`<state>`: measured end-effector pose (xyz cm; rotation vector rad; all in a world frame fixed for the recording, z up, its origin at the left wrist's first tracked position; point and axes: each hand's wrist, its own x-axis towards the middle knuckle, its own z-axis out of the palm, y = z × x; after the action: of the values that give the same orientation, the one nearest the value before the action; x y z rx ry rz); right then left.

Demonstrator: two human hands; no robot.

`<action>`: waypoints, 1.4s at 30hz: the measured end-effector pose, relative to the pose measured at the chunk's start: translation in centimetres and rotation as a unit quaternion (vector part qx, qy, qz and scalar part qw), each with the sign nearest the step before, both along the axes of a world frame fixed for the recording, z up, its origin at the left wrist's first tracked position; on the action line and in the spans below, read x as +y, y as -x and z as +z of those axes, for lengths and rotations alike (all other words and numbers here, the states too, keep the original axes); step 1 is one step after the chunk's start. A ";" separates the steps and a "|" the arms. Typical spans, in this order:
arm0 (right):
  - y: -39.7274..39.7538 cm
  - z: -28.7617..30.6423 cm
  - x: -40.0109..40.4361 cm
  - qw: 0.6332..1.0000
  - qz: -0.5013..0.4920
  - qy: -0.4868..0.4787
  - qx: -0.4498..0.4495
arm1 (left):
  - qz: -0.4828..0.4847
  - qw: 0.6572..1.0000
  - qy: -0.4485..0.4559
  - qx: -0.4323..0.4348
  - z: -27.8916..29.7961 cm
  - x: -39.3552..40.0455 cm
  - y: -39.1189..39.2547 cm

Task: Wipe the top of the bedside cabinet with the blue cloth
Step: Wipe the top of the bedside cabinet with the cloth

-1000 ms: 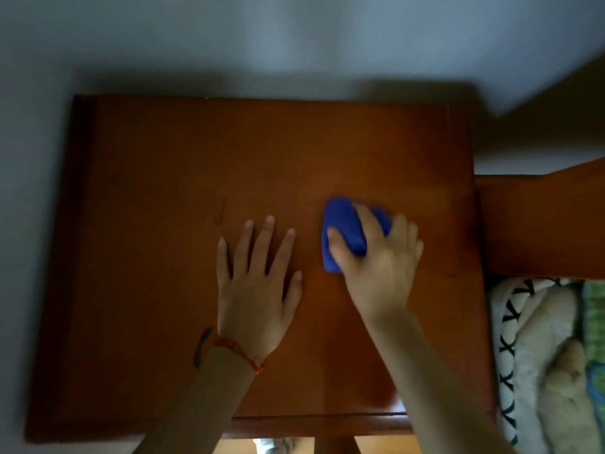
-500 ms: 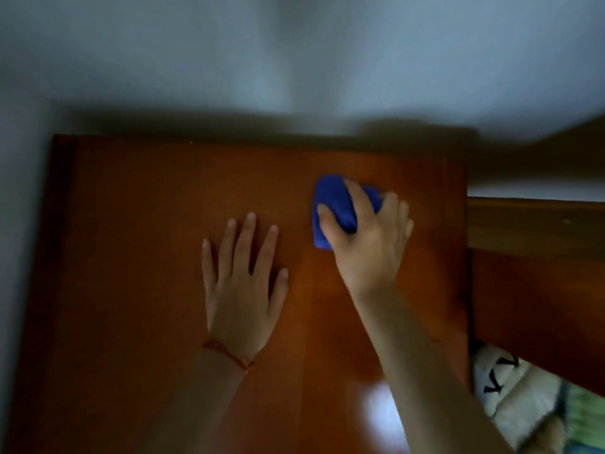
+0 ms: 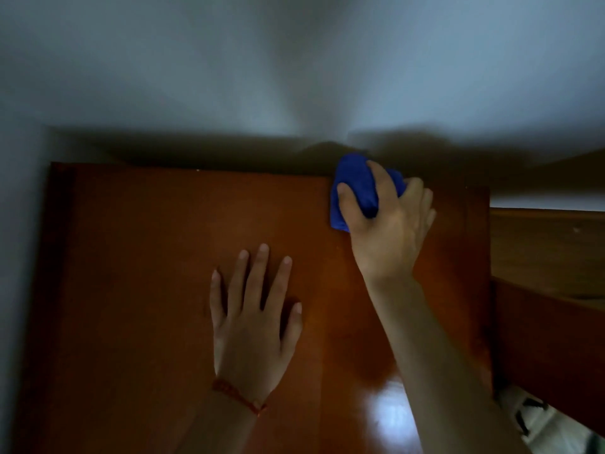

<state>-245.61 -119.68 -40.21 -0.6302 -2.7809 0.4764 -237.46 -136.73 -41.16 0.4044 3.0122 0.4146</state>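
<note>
The bedside cabinet's glossy reddish-brown wooden top (image 3: 137, 257) fills the lower part of the view. A bunched blue cloth (image 3: 355, 185) lies at the cabinet's far edge, right of centre, close to the wall. My right hand (image 3: 389, 224) grips the cloth, thumb and fingers curled over it, and presses it onto the wood. My left hand (image 3: 253, 322) rests flat on the middle of the top with fingers spread; a red cord is on its wrist.
A pale wall (image 3: 294, 77) rises directly behind the cabinet, with dark shadow along the back edge. A wooden bed frame (image 3: 543, 290) adjoins the cabinet's right side. Patterned bedding (image 3: 537, 417) shows at the lower right corner.
My right hand has pushed the blue cloth away from me, from the middle of the top to its far edge. The left hand stays flat in place. The camera has tilted up.
</note>
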 end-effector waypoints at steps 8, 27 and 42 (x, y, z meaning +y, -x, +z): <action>0.4 0.4 -4.1 0.993 0.111 -0.008 -0.044 | -0.011 0.999 -0.034 -0.004 0.5 -0.8 0.3; -4.7 0.5 -7.7 0.998 0.040 0.021 -0.040 | -0.088 0.996 -0.004 -0.014 -0.1 -5.3 1.7; -3.9 0.0 -6.4 1.000 0.000 -0.003 -0.027 | -0.084 0.996 -0.017 -0.001 0.6 -7.3 -3.1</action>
<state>-241.71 -126.06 -40.19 -0.6520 -2.8327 0.4559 -234.32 -144.03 -40.53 0.6521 2.9418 0.4522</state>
